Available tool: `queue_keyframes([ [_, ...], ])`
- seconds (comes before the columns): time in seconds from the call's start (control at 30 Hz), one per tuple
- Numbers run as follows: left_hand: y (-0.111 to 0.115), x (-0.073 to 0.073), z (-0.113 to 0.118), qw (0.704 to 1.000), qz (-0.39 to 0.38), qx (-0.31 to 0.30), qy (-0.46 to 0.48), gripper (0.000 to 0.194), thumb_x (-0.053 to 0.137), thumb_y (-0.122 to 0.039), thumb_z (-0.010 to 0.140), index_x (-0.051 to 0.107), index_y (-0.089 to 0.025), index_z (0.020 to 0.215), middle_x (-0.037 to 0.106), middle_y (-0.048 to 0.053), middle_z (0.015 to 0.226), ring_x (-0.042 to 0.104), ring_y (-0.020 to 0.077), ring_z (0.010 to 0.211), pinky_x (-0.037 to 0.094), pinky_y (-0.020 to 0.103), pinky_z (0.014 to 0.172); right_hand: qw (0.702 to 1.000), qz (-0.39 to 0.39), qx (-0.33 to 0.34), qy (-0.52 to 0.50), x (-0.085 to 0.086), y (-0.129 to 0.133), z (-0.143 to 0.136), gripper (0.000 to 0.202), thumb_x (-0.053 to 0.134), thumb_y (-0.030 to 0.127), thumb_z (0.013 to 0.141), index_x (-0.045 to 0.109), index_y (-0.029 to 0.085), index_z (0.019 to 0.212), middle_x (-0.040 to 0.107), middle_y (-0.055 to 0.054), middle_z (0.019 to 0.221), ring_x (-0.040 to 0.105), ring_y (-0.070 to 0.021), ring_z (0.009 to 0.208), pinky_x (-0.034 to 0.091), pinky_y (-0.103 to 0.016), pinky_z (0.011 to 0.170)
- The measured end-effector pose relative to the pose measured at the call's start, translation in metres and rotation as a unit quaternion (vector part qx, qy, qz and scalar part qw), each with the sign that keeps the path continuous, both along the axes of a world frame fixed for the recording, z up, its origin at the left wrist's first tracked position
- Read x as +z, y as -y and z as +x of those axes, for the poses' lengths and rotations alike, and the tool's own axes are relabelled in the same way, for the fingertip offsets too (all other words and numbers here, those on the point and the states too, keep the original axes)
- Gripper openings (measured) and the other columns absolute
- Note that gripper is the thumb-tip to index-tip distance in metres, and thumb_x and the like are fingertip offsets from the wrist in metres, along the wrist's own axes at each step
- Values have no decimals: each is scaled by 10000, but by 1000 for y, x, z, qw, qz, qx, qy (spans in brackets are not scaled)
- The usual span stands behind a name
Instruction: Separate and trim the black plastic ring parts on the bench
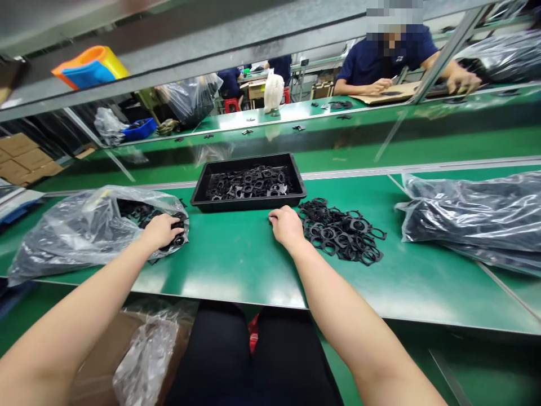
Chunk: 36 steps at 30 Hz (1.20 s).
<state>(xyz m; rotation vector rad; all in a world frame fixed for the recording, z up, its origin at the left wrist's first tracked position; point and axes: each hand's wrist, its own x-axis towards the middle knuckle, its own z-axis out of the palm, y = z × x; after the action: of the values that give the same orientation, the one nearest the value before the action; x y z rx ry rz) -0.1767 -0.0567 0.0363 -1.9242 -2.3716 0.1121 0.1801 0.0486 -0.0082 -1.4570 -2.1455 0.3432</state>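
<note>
My left hand (pixel 161 230) is at the mouth of a clear plastic bag (pixel 80 225), its fingers curled over black ring-shaped plastic parts (pixel 180 228) that spill from the opening. My right hand (pixel 287 224) is closed in a pinch just above the green table, left of a loose pile of flat black ring-shaped parts (pixel 338 230). A small dark edge of a black plastic part (pixel 271 220) shows under its fingertips; most of it is hidden. Between and beyond my hands stands a black tray (pixel 249 203) holding many similar parts.
A filled plastic bag (pixel 473 217) lies at the right on the green table (pixel 236 259). Behind the tray runs a second green surface (pixel 338 144) with a few scattered parts. A metal shelf (pixel 220 56) hangs overhead. Across from me a person (pixel 380 62) works at cardboard.
</note>
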Motion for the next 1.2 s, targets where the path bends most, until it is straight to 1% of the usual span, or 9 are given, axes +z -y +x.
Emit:
queue_keyframes([
  [0.13, -4, 0, 8, 1000, 5, 8, -13, 371, 469, -355, 792, 702, -169, 1013, 694, 158, 988, 621, 313, 932, 432, 371, 833, 997, 4, 15, -82, 2, 1, -1, 239, 489, 238, 865, 697, 208, 981, 678, -61, 971, 602, -195, 924, 432, -290, 842],
  [0.33, -18, 3, 8, 999, 46, 23, 5, 389, 540, -423, 755, 700, -166, 999, 659, 156, 1113, 583, 312, 1040, 405, 355, 905, 989, -18, 42, -141, 2, 2, -4, 246, 526, 225, 842, 691, 182, 1019, 707, -67, 1012, 642, -192, 930, 457, -291, 862],
  [0.5, -22, 6, 11, 997, 55, 50, 22, 330, 471, -377, 794, 727, -191, 890, 693, 133, 1056, 616, 296, 991, 429, 341, 862, 981, -77, 15, -179, 4, 3, -4, 213, 566, 244, 812, 697, 183, 968, 730, -56, 844, 667, -176, 816, 483, -281, 796],
  [0.67, -17, 23, 22, 984, 135, 113, 41, 400, 375, -368, 845, 694, -150, 949, 692, 166, 998, 618, 322, 965, 447, 400, 837, 946, -150, 36, -285, 0, 2, -8, 156, 602, 246, 766, 694, 192, 882, 706, -20, 699, 658, -137, 667, 505, -256, 700],
  [0.73, -17, 26, 38, 954, 205, 132, 175, 348, 439, -370, 822, 685, -157, 945, 701, 122, 865, 642, 271, 831, 481, 379, 773, 916, -200, 40, -345, 0, 2, -10, 136, 618, 225, 743, 682, 174, 852, 681, -13, 642, 636, -122, 587, 506, -241, 617],
  [0.83, -20, 18, 76, 828, 263, 110, 483, 430, 560, -295, 751, 590, -137, 1150, 657, 46, 740, 592, 149, 578, 508, 300, 591, 859, -270, 47, -432, 3, 5, -13, 97, 655, 176, 691, 660, 143, 782, 636, 2, 579, 591, -98, 503, 476, -208, 506],
  [0.97, -30, -5, 136, 719, 241, 46, 650, 486, 656, -295, 681, 609, -137, 1138, 587, -5, 680, 583, 120, 610, 509, 246, 537, 798, -309, 55, -515, 7, 8, -13, 119, 701, 141, 623, 637, 132, 723, 606, 25, 541, 551, -69, 458, 438, -177, 446],
  [1.07, -41, -23, 173, 700, 241, 40, 671, 410, 642, -323, 700, 656, -136, 1065, 600, 6, 696, 555, 103, 584, 497, 234, 529, 765, -326, 51, -553, 6, 8, -13, 183, 737, 160, 587, 622, 131, 727, 614, 22, 538, 572, -81, 459, 443, -181, 433],
  [1.2, -57, -42, 203, 711, 278, -8, 646, 350, 611, -361, 758, 676, -152, 1032, 621, 32, 841, 529, 78, 583, 477, 221, 553, 735, -329, 46, -591, 4, 7, -13, 261, 782, 217, 554, 622, 130, 740, 630, 17, 549, 592, -83, 470, 468, -182, 449],
])
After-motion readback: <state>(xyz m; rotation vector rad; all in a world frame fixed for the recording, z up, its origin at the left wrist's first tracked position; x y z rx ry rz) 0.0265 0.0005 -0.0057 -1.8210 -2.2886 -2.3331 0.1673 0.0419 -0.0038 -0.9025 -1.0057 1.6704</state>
